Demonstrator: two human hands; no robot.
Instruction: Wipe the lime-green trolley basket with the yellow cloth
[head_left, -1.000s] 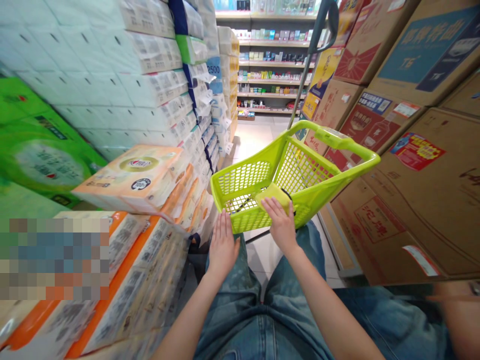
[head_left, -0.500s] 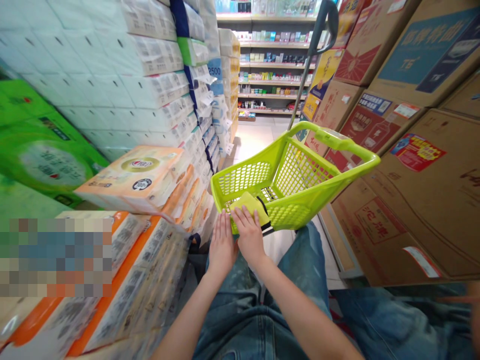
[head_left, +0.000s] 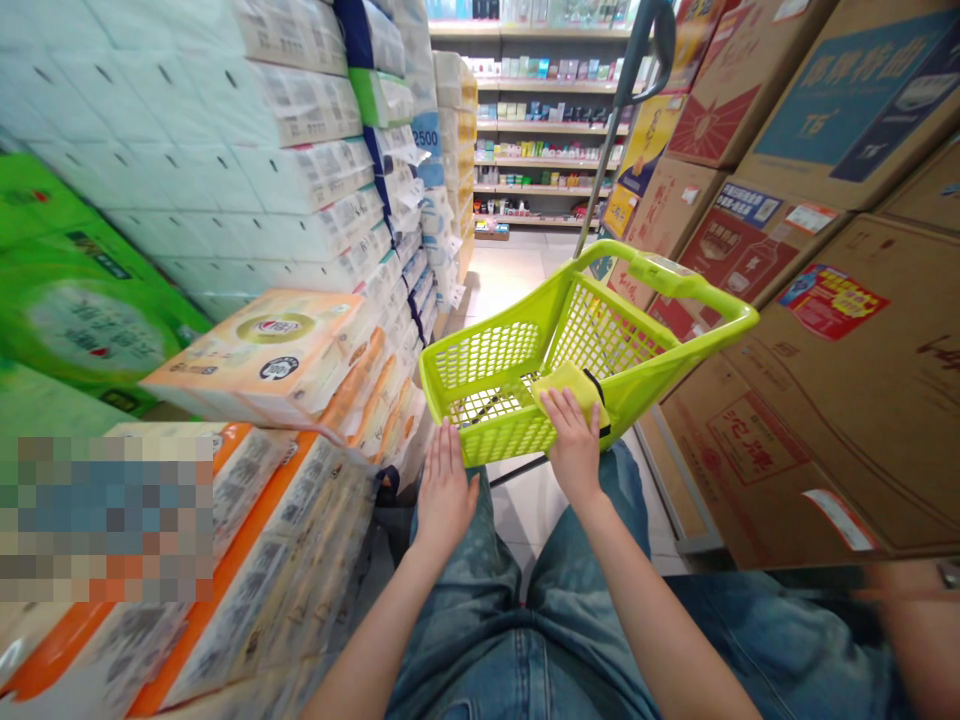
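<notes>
A lime-green plastic shopping basket (head_left: 495, 355) stands tilted in the aisle in front of my knees. My right hand (head_left: 574, 445) presses a yellow-green cloth (head_left: 577, 385) against the basket's near rim, fingers laid over the cloth. My left hand (head_left: 444, 490) rests flat with fingers together just below the basket's near wall, holding nothing. The basket's handle (head_left: 675, 280) points up to the right.
Stacked tissue packs (head_left: 285, 350) line the left side of the aisle. Cardboard cartons (head_left: 825, 300) are piled on the right. A grey pole (head_left: 622, 110) leans behind the basket. Store shelves (head_left: 540, 130) stand at the far end of the tiled floor.
My right hand has slid the cloth along the basket's near rim, left half a second ago and now back to the right. The left hand has stayed in place.
</notes>
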